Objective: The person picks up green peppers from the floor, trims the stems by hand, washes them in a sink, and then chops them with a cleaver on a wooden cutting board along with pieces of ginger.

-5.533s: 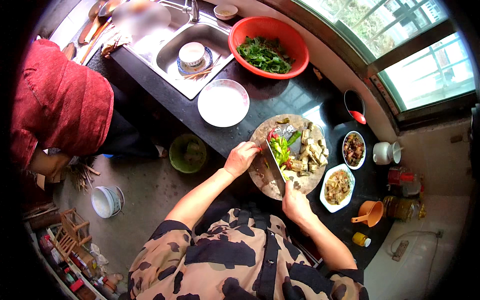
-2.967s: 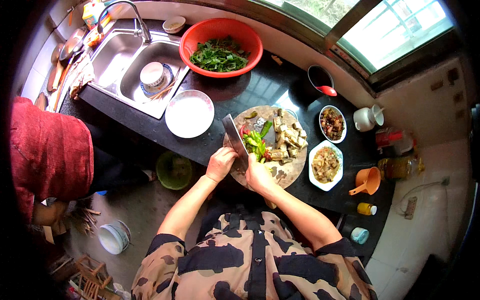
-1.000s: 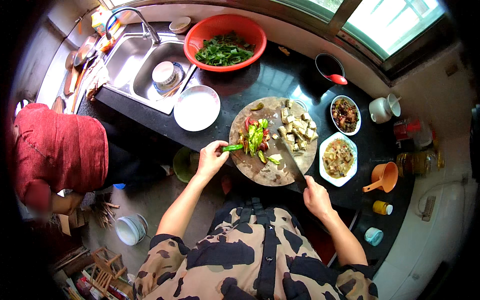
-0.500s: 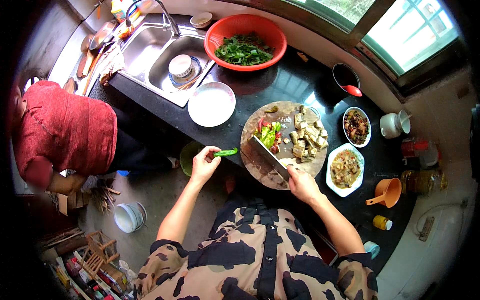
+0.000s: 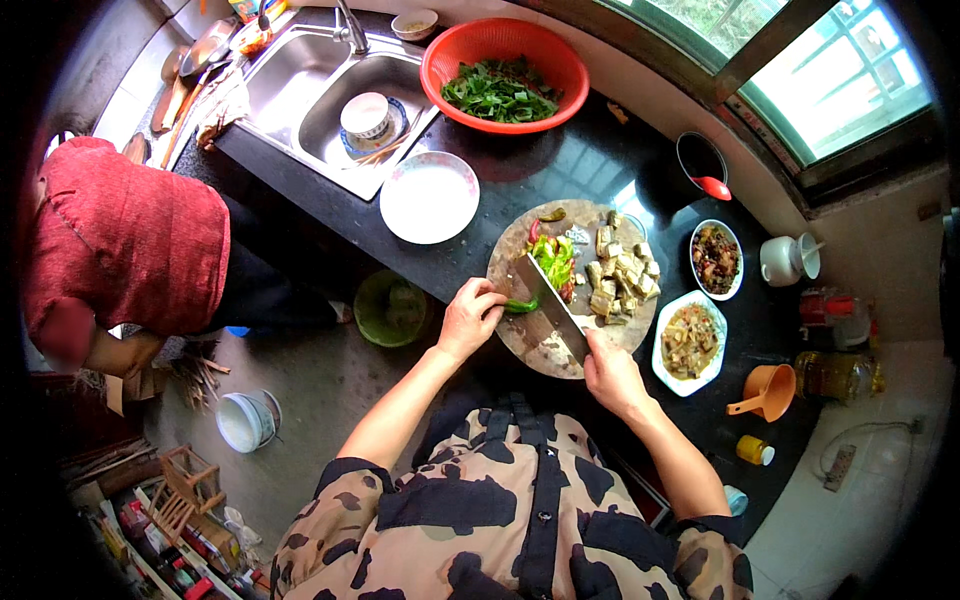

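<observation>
Pinched in the fingers of my left hand [image 5: 472,320] is a green chili pepper [image 5: 521,305], lying at the left part of a round wooden chopping board [image 5: 535,352]. My right hand [image 5: 612,375] is closed round the handle of a cleaver [image 5: 553,308], its blade slanting across the board with its upper part beside the chili. Beyond the blade lies a pile of cut green and red peppers [image 5: 552,262]. Beige chunks of food [image 5: 620,275] are heaped on the board's right side. Another small pepper [image 5: 552,215] rests near the far rim.
Left of the board stands a white plate [image 5: 430,198], near the double sink [image 5: 310,130]. A red basket [image 5: 575,95] of cut greens is behind. Two filled dishes [image 5: 690,343] and an orange ladle [image 5: 770,392] sit at right. Someone in a red top [image 5: 130,240] bends at left.
My left hand has moved right, bringing the chili from beside the board onto it, next to the blade. The cleaver stays in my right hand. The view has shifted slightly.
</observation>
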Available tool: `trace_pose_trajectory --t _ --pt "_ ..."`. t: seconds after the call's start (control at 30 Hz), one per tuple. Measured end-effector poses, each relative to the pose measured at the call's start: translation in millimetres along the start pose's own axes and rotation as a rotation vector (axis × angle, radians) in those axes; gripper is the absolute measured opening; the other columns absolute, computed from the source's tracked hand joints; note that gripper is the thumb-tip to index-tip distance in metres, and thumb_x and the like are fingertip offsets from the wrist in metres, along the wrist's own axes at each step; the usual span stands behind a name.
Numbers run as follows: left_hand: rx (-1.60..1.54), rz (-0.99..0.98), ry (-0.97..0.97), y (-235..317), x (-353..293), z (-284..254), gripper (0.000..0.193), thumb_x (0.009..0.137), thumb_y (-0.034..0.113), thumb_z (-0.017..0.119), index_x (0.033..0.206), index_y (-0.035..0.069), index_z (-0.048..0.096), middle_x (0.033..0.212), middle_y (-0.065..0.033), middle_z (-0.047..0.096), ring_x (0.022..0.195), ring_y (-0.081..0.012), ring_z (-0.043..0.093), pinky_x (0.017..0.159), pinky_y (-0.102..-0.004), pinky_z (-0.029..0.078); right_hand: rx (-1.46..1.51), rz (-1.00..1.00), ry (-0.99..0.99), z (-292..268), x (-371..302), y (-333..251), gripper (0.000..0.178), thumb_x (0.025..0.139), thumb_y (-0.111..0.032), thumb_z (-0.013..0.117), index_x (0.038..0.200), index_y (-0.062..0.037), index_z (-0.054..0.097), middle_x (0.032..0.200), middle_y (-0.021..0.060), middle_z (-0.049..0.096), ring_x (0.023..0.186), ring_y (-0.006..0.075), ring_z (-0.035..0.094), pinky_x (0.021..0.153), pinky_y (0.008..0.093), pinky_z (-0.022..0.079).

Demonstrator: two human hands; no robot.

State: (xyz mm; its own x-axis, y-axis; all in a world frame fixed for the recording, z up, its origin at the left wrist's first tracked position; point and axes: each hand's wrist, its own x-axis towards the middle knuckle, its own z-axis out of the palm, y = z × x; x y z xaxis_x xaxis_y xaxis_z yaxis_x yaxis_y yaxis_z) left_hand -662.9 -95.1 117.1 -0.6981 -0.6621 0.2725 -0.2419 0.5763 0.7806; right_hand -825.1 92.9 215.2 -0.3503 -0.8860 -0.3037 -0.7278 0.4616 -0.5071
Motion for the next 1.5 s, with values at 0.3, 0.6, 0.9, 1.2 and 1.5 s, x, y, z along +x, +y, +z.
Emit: trace_pose_trajectory --t 0.3,0.6,0.9,1.2,1.5 --pt "0.021 0.060 0.108 -2 5 14 0.009 0.068 0.007 0.067 0.075 0.005 0.062 0.083 -0.0061 0.062 0.079 -0.0254 0.059 0.070 -0.0343 0.049 -0.203 0.025 -0.146 1 13 -32 0.021 0.080 -0.007 0.044 0.100 -0.0031 0.038 0.081 0.0221 0.058 0.072 0.0433 0.060 0.060 0.0524 0.048" --pt "-0.011 0.018 0.101 1 6 16 0.009 0.067 0.005 0.067 0.074 0.007 0.062 0.078 -0.0054 0.057 0.078 -0.0249 0.058 0.069 -0.0338 0.049 -0.137 0.042 -0.074 17 16 -14 0.023 0.082 -0.007 0.043 0.104 -0.0015 0.038 0.082 0.0249 0.058 0.073 0.0458 0.058 0.063 0.0538 0.046" --pt "-0.010 0.011 0.091 0 1 17 0.008 0.067 0.005 0.067 0.074 0.007 0.063 0.077 -0.0056 0.058 0.078 -0.0248 0.059 0.069 -0.0333 0.049 -0.185 0.046 -0.116 27 13 -28 0.017 0.081 -0.006 0.042 0.096 -0.0007 0.039 0.081 0.0246 0.060 0.073 0.0435 0.060 0.063 0.0524 0.048" --pt "-0.011 0.022 0.095 2 0 14 0.008 0.068 0.005 0.066 0.075 0.006 0.063 0.078 -0.0063 0.058 0.078 -0.0252 0.059 0.069 -0.0334 0.049 -0.118 0.019 -0.113 4 1 -30 0.019 0.082 -0.007 0.042 0.099 -0.0007 0.036 0.079 0.0258 0.059 0.072 0.0466 0.058 0.062 0.0541 0.047" --pt "-0.001 0.050 0.091 3 -1 14 0.008 0.069 0.004 0.065 0.076 0.006 0.062 0.079 -0.0063 0.059 0.079 -0.0252 0.059 0.070 -0.0334 0.049 -0.183 0.017 -0.058 46 22 -34 0.018 0.081 -0.006 0.043 0.098 -0.0015 0.038 0.080 0.0244 0.059 0.070 0.0424 0.060 0.060 0.0511 0.049"
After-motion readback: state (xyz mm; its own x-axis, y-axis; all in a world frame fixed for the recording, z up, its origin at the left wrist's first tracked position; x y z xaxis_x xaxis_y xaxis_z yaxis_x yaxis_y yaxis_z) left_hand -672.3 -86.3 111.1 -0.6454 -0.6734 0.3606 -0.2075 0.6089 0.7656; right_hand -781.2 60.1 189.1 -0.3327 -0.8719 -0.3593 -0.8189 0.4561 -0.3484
